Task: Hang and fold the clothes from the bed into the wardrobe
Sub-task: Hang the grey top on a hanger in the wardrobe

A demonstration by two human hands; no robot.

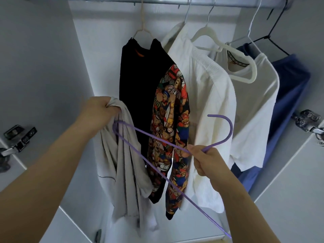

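Note:
My left hand (100, 112) grips the bunched top of a light grey garment (126, 172), which hangs down in front of the open wardrobe. My right hand (206, 162) holds a purple wire hanger (150, 137) just below its hook. One end of the hanger reaches into the grey garment beside my left hand; the other end runs down to the lower right. Behind them, a black top with a teddy-bear print sleeve (168, 130), two white shirts (210, 106) and a blue garment (287, 95) hang from the metal rail (157, 0).
The wardrobe's white side wall (43, 67) stands at the left and an open door with a metal hinge (308, 121) at the right. Another hinge (17, 139) sits at the left. An empty white hanger (210, 34) and a black hanger (273, 30) hang on the rail.

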